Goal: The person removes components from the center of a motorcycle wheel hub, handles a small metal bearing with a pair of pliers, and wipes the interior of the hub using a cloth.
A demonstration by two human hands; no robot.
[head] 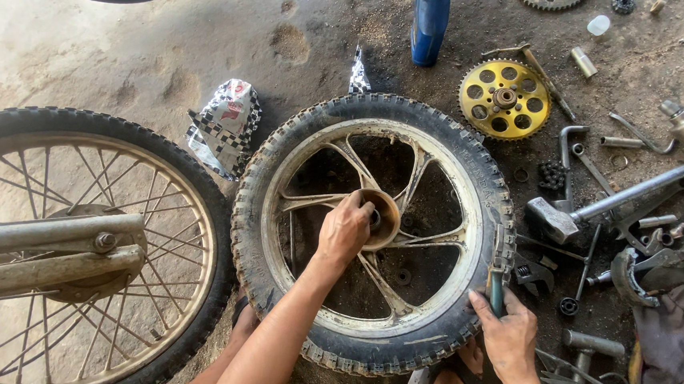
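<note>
While a spoked wheel (73,253) with its metal fork lies at the far left, the cast wheel (371,234) rests flat on the dirt floor (208,38) at centre. On its hub (384,219) the left hand (345,231) closes its grip. Right of that, at the tyre's near edge, the right hand (508,336) grips a tool handle (496,291). Farther right lie a yellow sprocket (504,99), a hammer (598,206) and scattered spanners.

Bare floor (208,38) lies open upper left; scattered tools (597,210), seemingly tangled, crowd the wheel's (371,234) right.
</note>
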